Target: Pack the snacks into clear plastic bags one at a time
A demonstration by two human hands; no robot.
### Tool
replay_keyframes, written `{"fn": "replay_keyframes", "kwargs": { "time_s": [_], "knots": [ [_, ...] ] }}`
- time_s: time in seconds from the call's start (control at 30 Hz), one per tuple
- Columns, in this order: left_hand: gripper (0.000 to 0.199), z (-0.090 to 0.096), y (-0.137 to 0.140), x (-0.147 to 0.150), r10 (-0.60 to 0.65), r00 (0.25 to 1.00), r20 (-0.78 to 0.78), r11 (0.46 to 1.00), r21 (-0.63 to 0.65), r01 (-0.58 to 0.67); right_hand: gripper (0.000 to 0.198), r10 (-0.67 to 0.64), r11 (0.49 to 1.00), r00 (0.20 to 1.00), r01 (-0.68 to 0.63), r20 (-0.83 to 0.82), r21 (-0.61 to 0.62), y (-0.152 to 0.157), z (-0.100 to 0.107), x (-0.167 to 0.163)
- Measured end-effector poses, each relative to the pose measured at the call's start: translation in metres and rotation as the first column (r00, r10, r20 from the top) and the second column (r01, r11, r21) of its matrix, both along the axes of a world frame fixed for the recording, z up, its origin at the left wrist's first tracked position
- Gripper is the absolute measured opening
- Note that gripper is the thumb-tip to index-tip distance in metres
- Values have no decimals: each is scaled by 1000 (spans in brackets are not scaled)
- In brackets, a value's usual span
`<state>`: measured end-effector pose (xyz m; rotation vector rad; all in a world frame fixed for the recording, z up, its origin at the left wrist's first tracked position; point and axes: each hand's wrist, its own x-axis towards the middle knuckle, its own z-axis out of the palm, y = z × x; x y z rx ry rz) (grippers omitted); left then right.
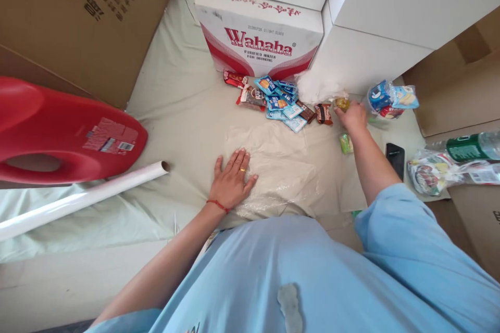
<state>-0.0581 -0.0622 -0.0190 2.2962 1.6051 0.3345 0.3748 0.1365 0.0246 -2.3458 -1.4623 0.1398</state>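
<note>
My left hand lies flat, fingers spread, on a clear plastic bag spread over the pale cloth. My right hand reaches far forward and closes its fingers on a small yellow wrapped sweet beside a brown snack packet. A heap of blue, red and brown snack packets lies just left of it. A small green sweet rests beside my right forearm. A bunched white plastic bag sits behind the heap.
A Wahaha water carton and white boxes stand behind. A red plastic stool and a white roll lie left, cardboard boxes at both sides. A black phone, a bag of snacks, a green-labelled bottle sit right.
</note>
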Motion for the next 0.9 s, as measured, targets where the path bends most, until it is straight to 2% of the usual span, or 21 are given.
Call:
{"fn": "replay_keyframes", "kwargs": {
  "time_s": [0.07, 0.13, 0.2, 0.27, 0.37, 0.47, 0.53, 0.6, 0.67, 0.73, 0.9],
  "knots": [
    [70, 0, 0, 0, -3, 1000, -10, 1000, 0, 3, 71, -8, 997, 999, 10, 35, -73, 17, 0, -3],
    [70, -1, 0, 0, -3, 999, -33, 1000, 1, 4, 68, 17, 984, 995, 1, 103, -176, 23, 2, -8],
    [70, -1, 0, -1, -5, 998, -64, 1000, 6, 6, 61, 55, 968, 985, -12, 165, -249, 21, 4, -11],
    [70, -1, 0, -1, -9, 996, -91, 1000, 13, 10, 60, 86, 962, 975, -28, 205, -272, 13, 8, -11],
    [70, -2, 0, -1, -11, 994, -108, 1000, 24, 14, 63, 110, 969, 967, -52, 230, -243, -1, 17, -9],
    [70, -2, 0, -1, -12, 994, -108, 999, 28, 15, 43, 116, 973, 960, -58, 254, -225, -16, 23, -12],
    [70, -3, 0, -1, -14, 994, -106, 999, 30, 17, 44, 144, 970, 958, -88, 248, -225, -23, 20, -20],
    [70, -3, 0, -1, -13, 994, -105, 999, 34, 17, 44, 258, 951, 941, -206, 220, -231, -29, 12, -32],
    [69, -3, 0, -1, -10, 994, -109, 999, 37, 14, 55, 398, 908, 900, -358, 179, -218, -33, 0, -44],
    [69, -3, 0, -1, -6, 993, -116, 999, 35, 11, 61, 450, 888, 881, -426, 144, -173, -37, -10, -51],
    [69, -2, 0, -1, -13, 993, -117, 1000, 23, 16, 46, 273, 961, 962, -273, 8, 32, -60, -18, -45]
  ]
}}
